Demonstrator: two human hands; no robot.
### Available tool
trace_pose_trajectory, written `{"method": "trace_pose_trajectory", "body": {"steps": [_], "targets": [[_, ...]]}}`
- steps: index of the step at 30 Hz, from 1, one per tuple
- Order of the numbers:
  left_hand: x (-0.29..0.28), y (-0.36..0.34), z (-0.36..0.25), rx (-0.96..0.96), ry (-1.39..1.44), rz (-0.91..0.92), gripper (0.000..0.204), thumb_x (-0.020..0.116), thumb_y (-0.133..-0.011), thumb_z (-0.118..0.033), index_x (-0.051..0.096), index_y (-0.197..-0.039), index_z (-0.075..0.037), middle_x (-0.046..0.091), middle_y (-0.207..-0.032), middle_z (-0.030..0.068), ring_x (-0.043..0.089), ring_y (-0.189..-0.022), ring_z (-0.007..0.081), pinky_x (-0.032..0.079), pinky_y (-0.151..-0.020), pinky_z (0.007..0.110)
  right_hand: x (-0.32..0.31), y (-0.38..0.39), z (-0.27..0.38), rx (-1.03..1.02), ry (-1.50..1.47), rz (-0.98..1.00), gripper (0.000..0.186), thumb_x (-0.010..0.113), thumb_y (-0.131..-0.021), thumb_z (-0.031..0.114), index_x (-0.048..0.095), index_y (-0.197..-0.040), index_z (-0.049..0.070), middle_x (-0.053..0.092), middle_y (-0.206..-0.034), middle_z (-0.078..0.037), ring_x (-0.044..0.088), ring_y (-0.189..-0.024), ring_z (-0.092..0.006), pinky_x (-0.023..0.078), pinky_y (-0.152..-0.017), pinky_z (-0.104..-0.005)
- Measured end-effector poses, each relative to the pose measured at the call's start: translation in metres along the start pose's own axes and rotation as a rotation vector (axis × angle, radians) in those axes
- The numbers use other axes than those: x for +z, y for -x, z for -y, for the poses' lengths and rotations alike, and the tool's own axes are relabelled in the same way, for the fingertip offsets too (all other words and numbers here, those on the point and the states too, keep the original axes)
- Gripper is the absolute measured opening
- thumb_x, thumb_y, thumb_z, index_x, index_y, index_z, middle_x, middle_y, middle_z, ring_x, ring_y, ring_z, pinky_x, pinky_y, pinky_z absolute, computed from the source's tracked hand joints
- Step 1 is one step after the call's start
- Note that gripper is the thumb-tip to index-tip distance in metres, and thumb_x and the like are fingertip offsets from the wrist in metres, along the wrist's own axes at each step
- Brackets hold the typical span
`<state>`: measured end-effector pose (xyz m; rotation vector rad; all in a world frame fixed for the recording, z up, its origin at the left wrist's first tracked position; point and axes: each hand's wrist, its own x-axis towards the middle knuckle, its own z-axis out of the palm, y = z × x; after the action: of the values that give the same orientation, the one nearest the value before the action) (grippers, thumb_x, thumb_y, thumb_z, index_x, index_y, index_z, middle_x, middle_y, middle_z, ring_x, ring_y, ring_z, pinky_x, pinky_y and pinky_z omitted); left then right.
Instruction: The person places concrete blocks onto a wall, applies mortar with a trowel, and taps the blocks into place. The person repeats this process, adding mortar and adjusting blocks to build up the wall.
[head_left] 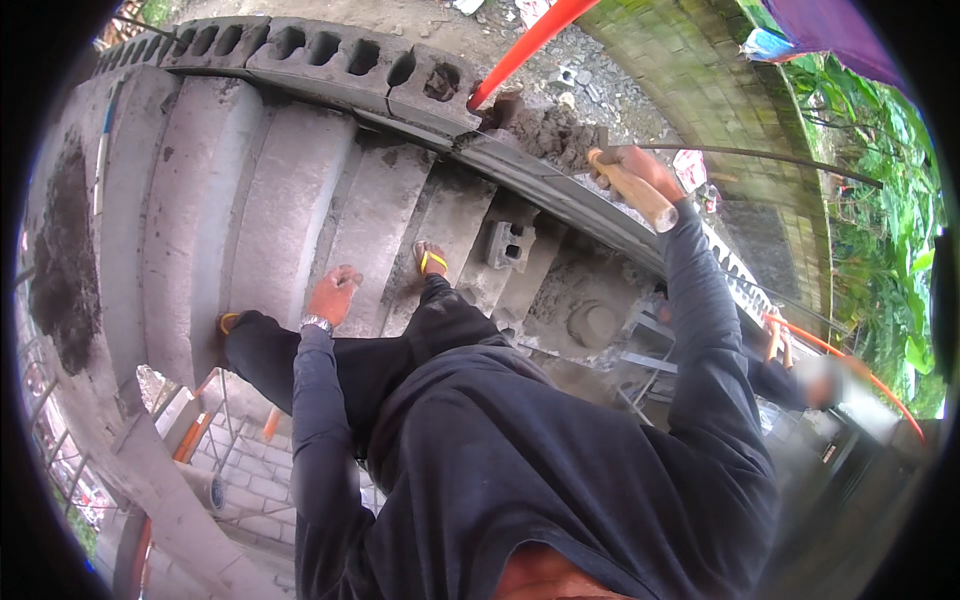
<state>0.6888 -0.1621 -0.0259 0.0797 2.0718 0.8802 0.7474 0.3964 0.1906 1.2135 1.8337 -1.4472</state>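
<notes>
My right hand [645, 172] grips the thick wooden handle [640, 196] of a trowel, raised over the block wall at the right. Its blade end is at a heap of wet grey mortar [555, 137] on the wall top, and the blade itself is mostly hidden. Just left of the mortar runs a row of hollow concrete blocks [320, 62], their cores facing up. Over the concrete steps [285, 190] hangs my left hand [336, 293], fingers loosely bent and apart from any object. A watch [317, 323] circles that wrist.
An orange pipe [525, 52] rises from the wall beside the mortar. A loose hollow block [510, 245] sits on the steps near my sandalled foot [432, 260]. Thin rebar [770, 153] extends right. Another person's hands [776, 335] are by the wall at right.
</notes>
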Motion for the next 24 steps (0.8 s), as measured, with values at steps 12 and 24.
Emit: {"method": "trace_pose_trajectory", "body": {"steps": [12, 24], "targets": [[-0.012, -0.004, 0.044, -0.076, 0.22, -0.072, 0.046, 0.065, -0.095, -0.024, 0.062, -0.133, 0.001, 0.07, -0.128, 0.0171, 0.066, -0.12, 0.0299, 0.05, -0.101, 0.038, 0.015, 0.069, -0.061, -0.21, 0.047, -0.163, 0.066, 0.053, -0.088, 0.006, 0.041, -0.153, -0.001, 0.067, -0.101, -0.015, 0.062, -0.065, -0.0156, 0.051, -0.055, -0.0301], [-0.019, 0.042, -0.024, 0.073, 0.176, -0.112, 0.042, 0.062, -0.096, -0.016, 0.059, -0.133, 0.004, 0.07, -0.127, 0.0161, 0.065, -0.121, 0.0274, 0.048, -0.104, 0.036, 0.176, -0.024, -0.164, -0.563, 0.278, -0.438, 0.077, 0.057, -0.09, 0.015, 0.028, -0.159, 0.004, 0.067, -0.114, -0.034, 0.066, -0.106, -0.0493, 0.053, -0.092, -0.0503]]}}
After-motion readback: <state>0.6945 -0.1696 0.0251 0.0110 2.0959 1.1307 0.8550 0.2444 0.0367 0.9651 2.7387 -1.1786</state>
